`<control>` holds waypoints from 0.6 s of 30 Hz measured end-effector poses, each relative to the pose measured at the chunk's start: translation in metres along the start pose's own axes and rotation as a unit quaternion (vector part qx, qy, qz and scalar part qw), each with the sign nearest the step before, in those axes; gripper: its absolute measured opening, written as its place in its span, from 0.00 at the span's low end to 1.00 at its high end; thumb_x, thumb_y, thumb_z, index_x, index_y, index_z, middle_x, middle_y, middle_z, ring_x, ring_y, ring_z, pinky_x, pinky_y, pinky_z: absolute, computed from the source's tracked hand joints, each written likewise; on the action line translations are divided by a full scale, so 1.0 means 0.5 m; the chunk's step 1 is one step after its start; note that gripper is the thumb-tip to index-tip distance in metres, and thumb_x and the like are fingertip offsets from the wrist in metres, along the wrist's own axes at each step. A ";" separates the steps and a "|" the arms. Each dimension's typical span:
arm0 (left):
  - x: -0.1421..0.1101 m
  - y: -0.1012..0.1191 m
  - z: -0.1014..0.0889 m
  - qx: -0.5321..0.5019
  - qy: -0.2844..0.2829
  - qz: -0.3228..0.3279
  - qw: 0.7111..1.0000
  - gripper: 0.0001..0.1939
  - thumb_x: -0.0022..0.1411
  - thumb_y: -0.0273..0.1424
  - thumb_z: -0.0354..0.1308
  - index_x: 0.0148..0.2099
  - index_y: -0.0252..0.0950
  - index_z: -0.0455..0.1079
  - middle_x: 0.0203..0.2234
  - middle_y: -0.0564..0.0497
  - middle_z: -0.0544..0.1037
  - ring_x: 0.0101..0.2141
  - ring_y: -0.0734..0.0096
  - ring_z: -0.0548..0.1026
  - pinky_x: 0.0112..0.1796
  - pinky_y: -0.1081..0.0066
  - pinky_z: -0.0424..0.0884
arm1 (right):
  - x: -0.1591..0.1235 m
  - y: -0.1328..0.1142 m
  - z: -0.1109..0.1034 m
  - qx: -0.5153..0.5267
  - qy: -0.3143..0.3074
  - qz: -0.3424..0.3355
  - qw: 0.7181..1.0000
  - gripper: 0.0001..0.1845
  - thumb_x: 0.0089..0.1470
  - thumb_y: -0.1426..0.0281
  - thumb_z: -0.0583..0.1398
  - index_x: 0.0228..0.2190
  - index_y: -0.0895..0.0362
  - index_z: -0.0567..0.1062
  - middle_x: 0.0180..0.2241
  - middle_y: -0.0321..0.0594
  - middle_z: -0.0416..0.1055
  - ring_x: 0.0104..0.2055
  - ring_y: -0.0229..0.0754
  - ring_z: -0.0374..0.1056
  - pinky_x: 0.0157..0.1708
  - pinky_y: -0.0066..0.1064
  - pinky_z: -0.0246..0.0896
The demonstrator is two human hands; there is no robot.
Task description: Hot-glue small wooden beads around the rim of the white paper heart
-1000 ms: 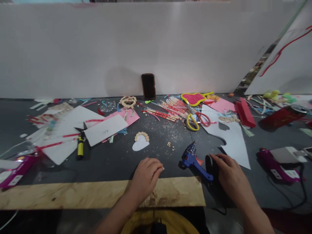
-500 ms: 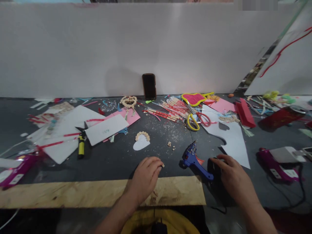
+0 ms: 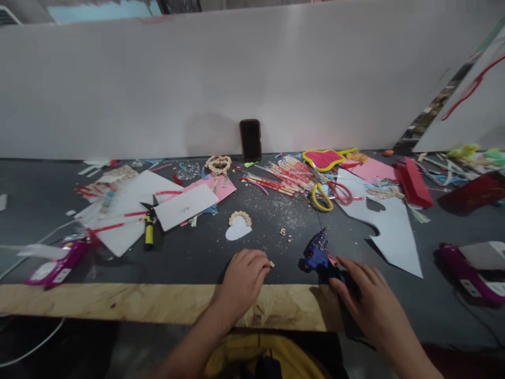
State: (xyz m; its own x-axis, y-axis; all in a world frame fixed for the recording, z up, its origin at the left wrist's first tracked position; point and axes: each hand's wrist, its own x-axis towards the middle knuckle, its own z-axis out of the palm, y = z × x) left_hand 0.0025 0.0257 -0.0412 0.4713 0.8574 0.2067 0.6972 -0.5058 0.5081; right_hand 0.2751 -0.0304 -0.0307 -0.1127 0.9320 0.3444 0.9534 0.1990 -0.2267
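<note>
My left hand (image 3: 245, 276) is closed in a pinch on a small pale wooden piece (image 3: 272, 264), just above the table's near edge. My right hand (image 3: 365, 295) has its thumb and fingers around the handle of a blue glue gun (image 3: 316, 251), which lies on the table. Beyond my left hand lies a white paper heart (image 3: 238, 229), its upper edge lined with small wooden pieces (image 3: 240, 215). A few loose wooden pieces (image 3: 283, 231) sit between the heart and the glue gun.
Yellow-and-red-handled scissors (image 3: 322, 198), cut white paper (image 3: 389, 231) and a pink-and-yellow shape (image 3: 322, 160) lie at right. Cutters (image 3: 149, 231) and a white card (image 3: 185, 207) are at left. A phone (image 3: 250, 139) leans on the white partition (image 3: 158, 79).
My right hand has moved in from beside the glue gun onto its handle. My left hand keeps its pinch on the wooden piece. The view has shifted slightly left.
</note>
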 end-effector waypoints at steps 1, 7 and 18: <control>0.001 0.001 -0.002 -0.005 -0.003 -0.008 1.000 0.06 0.61 0.27 0.51 0.36 0.38 0.69 0.36 0.49 0.75 0.39 0.64 0.71 0.43 0.62 0.66 | 0.001 -0.008 0.007 -0.006 -0.010 -0.002 1.000 0.23 0.55 0.58 0.53 0.50 0.57 0.66 0.41 0.48 0.71 0.42 0.50 0.66 0.40 0.41 0.64; -0.002 0.001 -0.008 0.007 -0.008 -0.008 1.000 0.07 0.61 0.28 0.52 0.40 0.38 0.70 0.37 0.49 0.76 0.38 0.63 0.70 0.41 0.62 0.65 | 0.015 -0.023 0.042 -0.045 -0.007 0.022 0.999 0.25 0.54 0.61 0.54 0.51 0.58 0.62 0.44 0.52 0.67 0.44 0.53 0.65 0.42 0.46 0.62; -0.014 -0.011 -0.048 0.086 -0.042 -0.016 0.995 0.10 0.63 0.30 0.49 0.38 0.39 0.72 0.34 0.49 0.77 0.36 0.64 0.71 0.37 0.64 0.62 | 0.022 -0.027 0.000 0.130 0.040 0.198 0.971 0.23 0.53 0.57 0.52 0.44 0.57 0.71 0.32 0.43 0.74 0.31 0.45 0.71 0.28 0.33 0.65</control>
State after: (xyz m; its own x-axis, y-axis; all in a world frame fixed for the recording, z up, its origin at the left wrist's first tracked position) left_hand -0.0174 0.0250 -0.0254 0.4863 0.8658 0.1178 0.7912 -0.4936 0.3612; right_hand 0.2610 -0.0226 -0.0239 0.2806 0.9267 0.2499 0.8129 -0.0910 -0.5752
